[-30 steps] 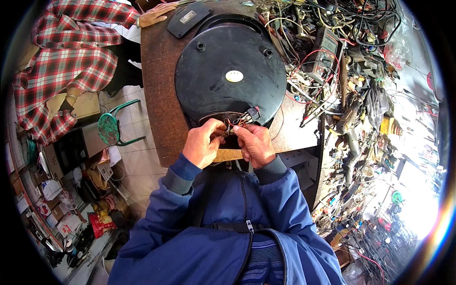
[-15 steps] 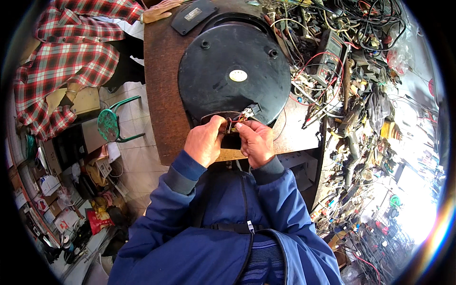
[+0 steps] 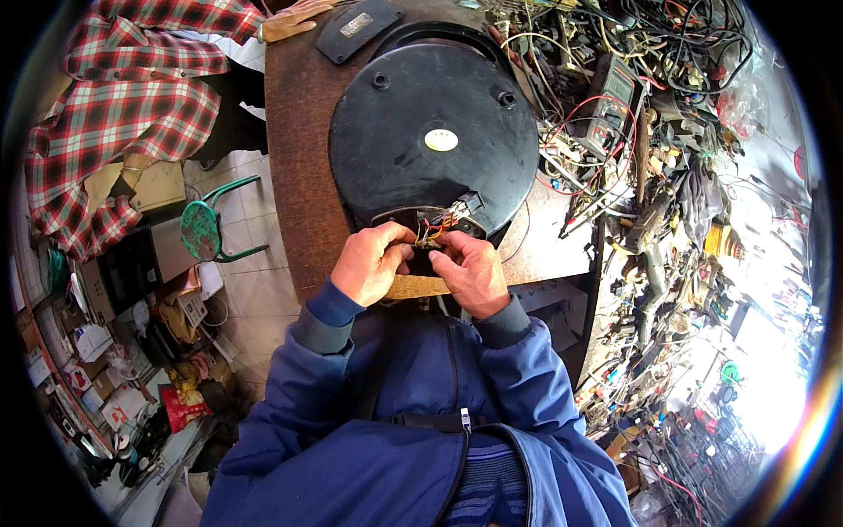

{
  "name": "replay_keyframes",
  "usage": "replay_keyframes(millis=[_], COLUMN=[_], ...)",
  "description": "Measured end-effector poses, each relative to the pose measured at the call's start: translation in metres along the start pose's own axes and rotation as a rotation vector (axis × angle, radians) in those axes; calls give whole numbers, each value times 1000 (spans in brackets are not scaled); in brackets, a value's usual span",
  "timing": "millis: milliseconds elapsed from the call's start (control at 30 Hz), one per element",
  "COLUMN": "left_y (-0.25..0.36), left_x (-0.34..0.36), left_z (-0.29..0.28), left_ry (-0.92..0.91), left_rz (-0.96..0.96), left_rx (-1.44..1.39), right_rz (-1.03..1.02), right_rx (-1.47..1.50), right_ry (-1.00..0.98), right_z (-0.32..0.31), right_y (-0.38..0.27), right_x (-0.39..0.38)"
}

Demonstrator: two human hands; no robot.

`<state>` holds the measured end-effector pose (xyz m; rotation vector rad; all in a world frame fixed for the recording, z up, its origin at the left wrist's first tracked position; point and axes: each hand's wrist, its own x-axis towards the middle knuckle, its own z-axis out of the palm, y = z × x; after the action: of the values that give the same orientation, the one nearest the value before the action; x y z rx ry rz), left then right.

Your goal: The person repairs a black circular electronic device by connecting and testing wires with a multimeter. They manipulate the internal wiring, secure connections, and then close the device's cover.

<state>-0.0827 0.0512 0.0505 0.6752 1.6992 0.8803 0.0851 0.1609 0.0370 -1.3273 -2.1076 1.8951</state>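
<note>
A large round black appliance (image 3: pixel 413 132) lies on the wooden table, with an oval pale sticker at its middle and two round feet on its far part. From a recess at its near edge comes a bundle of red, yellow and black wires (image 3: pixel 430 230). A pale connector (image 3: pixel 463 206) sits on the rim beside them. My left hand (image 3: pixel 373 262) pinches the wires from the left, fingers closed. Opposite it, my right hand (image 3: pixel 470 270) grips the same bundle with thumb and fingertips. The wire ends between my fingertips are too small to make out.
A flat black cover plate (image 3: pixel 356 28) lies at the table's (image 3: pixel 299 176) far left. Heaped cables and parts, with a multimeter (image 3: pixel 608 105), crowd the right side. Another person in a checked shirt (image 3: pixel 132 114) is at the left, one hand on the table, near a green stool (image 3: pixel 204 230).
Both hands have drawn slightly toward me and a little apart, so more of the coloured wires shows between them. The appliance stays in place.
</note>
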Motion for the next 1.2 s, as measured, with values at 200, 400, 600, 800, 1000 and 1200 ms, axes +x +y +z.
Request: replay_keyframes(millis=[200, 400, 600, 800, 1000, 1200], left_y=[-6, -7, -10, -10, -10, -5], left_x=[6, -2, -9, -12, -10, -10], left_z=[-2, 10, 18, 30, 32, 35], left_ry=[-62, 34, 98, 206, 240, 288], left_rz=[-36, -21, -61, -46, 19, 33], left_rx=[-152, -317, -431, -460, -362, -176], right_rz=[217, 549, 548, 336, -12, -499], right_rx=[499, 899, 922, 729, 105, -355], right_ry=[-140, -195, -192, -47, 233, 278], right_z=[-5, -5, -4, 7, 15, -5], right_y=[11, 4, 6, 8, 1, -20], right_x=[4, 2, 5, -2, -8, -5])
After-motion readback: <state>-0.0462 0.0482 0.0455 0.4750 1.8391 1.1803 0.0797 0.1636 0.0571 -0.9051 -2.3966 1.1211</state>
